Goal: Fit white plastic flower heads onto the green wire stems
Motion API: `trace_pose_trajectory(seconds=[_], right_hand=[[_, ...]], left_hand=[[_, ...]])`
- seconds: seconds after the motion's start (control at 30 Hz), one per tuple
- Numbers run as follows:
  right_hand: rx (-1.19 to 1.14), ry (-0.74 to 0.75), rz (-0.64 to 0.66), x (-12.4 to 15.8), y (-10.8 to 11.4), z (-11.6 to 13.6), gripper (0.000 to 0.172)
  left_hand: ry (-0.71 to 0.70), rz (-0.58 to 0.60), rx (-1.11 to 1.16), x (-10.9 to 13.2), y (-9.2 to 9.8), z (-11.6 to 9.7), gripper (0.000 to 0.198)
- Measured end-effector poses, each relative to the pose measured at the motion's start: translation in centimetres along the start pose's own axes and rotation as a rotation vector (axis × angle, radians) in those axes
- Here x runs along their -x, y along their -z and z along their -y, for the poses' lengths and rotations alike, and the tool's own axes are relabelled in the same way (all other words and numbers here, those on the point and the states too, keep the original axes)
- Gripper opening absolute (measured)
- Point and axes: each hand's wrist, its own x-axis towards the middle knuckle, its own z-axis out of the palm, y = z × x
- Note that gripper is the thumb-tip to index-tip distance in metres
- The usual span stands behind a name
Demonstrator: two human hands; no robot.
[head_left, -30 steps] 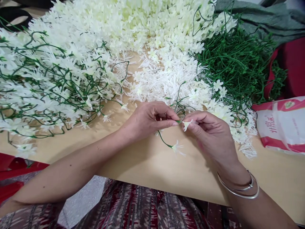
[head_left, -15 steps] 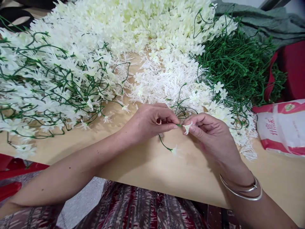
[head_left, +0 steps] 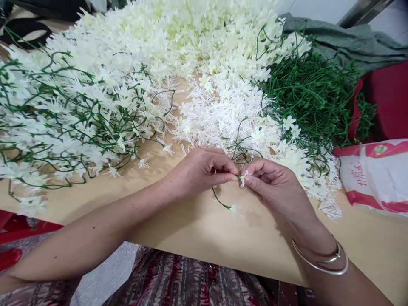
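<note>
Thumb and fingers of my left hand (head_left: pixel 204 172) pinch a green stem (head_left: pixel 221 202), whose lower branch hangs below the hand with a white flower (head_left: pixel 233 209) at its tip. My right hand (head_left: pixel 279 187) is closed on a small white flower (head_left: pixel 243 178) at the stem's upper tip, so the fingertips of both hands nearly meet. Behind the hands lies a heap of thin white stamens (head_left: pixel 223 112). Green branches with white flowers (head_left: pixel 95 114) are piled to the left.
White petals (head_left: pixel 178 34) are heaped at the back of the wooden table (head_left: pixel 191 238). Bare green stems (head_left: pixel 312 89) lie at the right, near a red and white packet (head_left: pixel 376 176), a red item (head_left: pixel 390 102) and grey-green cloth (head_left: pixel 347 40).
The white flower at my right fingertips has moved left and now sits against the stem tip at my left fingers. My hands are closer together. The view has shifted slightly.
</note>
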Motion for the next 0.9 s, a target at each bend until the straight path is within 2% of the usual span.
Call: trace_pose_trajectory(seconds=[0.1, 0.43, 0.77, 0.9], right_hand=[[0.002, 0.002, 0.013, 0.1, -0.3, 0.0, 0.029], [-0.019, 0.03, 0.024, -0.3, -0.7, -0.4, 0.025], [-0.046, -0.026, 0.035, -0.7, 0.0, -0.7, 0.03], [-0.08, -0.022, 0.026, -0.7, 0.4, -1.0, 0.035]], left_hand=[[-0.019, 0.021, 0.004, 0.1, -0.3, 0.7, 0.007], [-0.117, -0.038, 0.022, 0.3, -0.7, 1.7, 0.016], [-0.037, -0.097, 0.061, 0.1, -1.5, 1.6, 0.015], [-0.093, -0.11, 0.032, 0.0, -1.3, 1.4, 0.01]])
